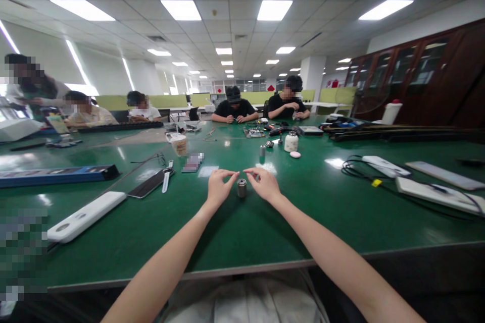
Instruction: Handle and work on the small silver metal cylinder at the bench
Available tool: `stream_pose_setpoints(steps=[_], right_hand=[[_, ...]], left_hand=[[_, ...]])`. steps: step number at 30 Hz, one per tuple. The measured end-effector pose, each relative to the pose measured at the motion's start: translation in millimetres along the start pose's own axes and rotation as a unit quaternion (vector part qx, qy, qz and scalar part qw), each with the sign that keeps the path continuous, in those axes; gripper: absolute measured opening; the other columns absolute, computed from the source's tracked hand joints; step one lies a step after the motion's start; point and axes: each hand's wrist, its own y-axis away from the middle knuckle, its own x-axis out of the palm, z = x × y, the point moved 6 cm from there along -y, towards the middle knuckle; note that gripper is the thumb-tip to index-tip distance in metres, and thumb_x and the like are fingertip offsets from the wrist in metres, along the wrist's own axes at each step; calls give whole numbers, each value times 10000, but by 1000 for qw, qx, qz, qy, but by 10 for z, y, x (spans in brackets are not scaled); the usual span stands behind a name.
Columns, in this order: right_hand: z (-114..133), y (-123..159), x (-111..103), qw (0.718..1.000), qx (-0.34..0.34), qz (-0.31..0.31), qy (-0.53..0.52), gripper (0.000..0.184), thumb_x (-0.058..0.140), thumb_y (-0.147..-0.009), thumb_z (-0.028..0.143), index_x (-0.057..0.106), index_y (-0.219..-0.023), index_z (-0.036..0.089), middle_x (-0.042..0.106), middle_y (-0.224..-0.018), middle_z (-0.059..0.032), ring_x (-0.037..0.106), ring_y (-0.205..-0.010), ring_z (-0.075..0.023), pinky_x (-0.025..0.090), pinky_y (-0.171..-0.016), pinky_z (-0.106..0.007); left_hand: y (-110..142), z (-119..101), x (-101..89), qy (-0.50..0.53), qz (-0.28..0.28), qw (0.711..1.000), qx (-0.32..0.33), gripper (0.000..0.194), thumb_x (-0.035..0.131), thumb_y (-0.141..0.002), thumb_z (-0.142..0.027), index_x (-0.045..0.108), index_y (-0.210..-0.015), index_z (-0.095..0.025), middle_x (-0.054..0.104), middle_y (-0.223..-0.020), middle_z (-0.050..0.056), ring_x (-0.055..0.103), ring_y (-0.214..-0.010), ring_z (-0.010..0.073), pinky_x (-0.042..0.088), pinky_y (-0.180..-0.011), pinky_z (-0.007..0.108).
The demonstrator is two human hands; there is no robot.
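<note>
A small dark-metal cylinder stands upright on the green table in front of me, with a round raised part on top. To its left, my left hand has thumb and index fingertips brought together just above the cylinder's top edge. My right hand mirrors it from the right, thumb and index closed in a pinch. The two sets of fingertips are close but apart. Anything between them is too small to make out. Neither hand visibly grips the cylinder's body.
Beyond my hands are a silver cylinder, a white jar and a pink lid. Leftward lie a watch, a white power strip and a cup. Cables and white strips lie right. Several people sit across.
</note>
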Motion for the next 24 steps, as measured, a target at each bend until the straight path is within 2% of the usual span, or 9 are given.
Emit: stream_pose_setpoints(steps=[3,7,12,20,24], right_hand=[[-2,0,-4,1000,4,-1,3,255,513,-873,302,714,-1029,296,673,-819,4,535,-633,-124,398,-610,-239],[2,1,-2,1000,5,2,3,253,516,-870,297,715,-1027,298,675,-819,5,534,-626,-123,397,-606,-239],[6,0,-4,1000,1,3,6,250,518,-868,285,716,-1021,294,676,-820,5,534,-634,-125,395,-614,-241],[8,3,-7,1000,4,6,8,247,523,-866,293,717,-1019,294,677,-824,3,539,-641,-127,395,-613,-241],[5,2,-7,1000,7,7,8,251,521,-867,295,717,-1023,293,678,-825,1,544,-646,-128,403,-619,-241]], left_hand=[[-5,183,11,-42,14,999,-26,280,596,-841,-455,765,-826,-233,744,-847,38,597,-866,218,429,-847,349],[46,416,72,-140,84,983,-81,224,648,-791,-453,780,-824,-276,734,-915,52,540,-953,283,418,-825,386],[98,468,60,-203,135,960,-135,228,642,-778,-477,785,-833,-307,690,-1045,76,476,-1044,343,400,-825,431],[114,429,64,-205,147,959,-132,218,644,-770,-466,779,-858,-319,691,-1045,78,477,-1048,343,401,-838,430],[71,390,88,-138,96,980,-105,231,613,-808,-440,768,-880,-284,726,-955,55,548,-975,281,425,-844,382]])
